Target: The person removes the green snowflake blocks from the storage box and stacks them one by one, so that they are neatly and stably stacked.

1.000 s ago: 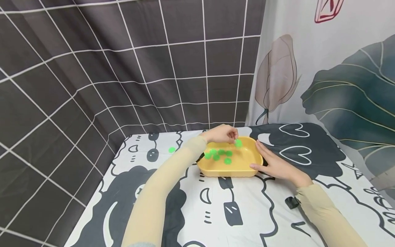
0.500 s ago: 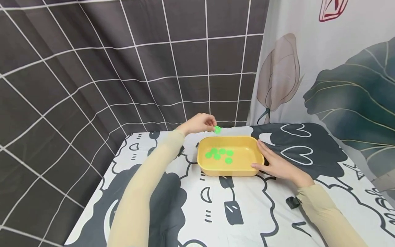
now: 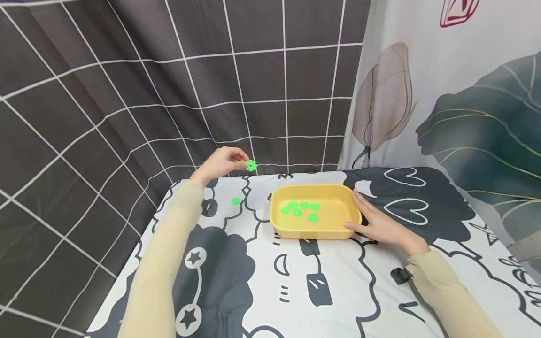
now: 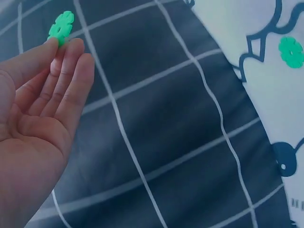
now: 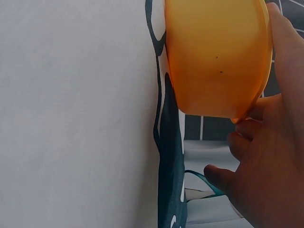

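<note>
My left hand [image 3: 224, 162] pinches a green snowflake-shaped plastic disc [image 3: 251, 165] between thumb and fingertips, raised above the bed's far edge. In the left wrist view the disc [image 4: 61, 27] stands out beyond the fingertips, its notched rim showing. A yellow rectangular tub [image 3: 314, 234] sits right of centre with several similar green discs [image 3: 313, 218] in its left half. My right hand [image 3: 376, 223] holds the tub's right end, thumb over the rim. From the right wrist, the tub wall [image 5: 218, 71] hides part of the fingers. Another green disc [image 3: 236, 201] lies on the cloth left of the tub.
A white and dark cartoon-print cloth [image 3: 270, 286] covers the surface. Behind hangs a dark curtain [image 3: 211, 84] with white grid lines, and a floral white curtain [image 3: 389, 94] stands at the right.
My left hand has carried the green disc from over the tub leftward and up, past its far left corner. The loose disc on the cloth shows again. The right hand stays on the tub.
</note>
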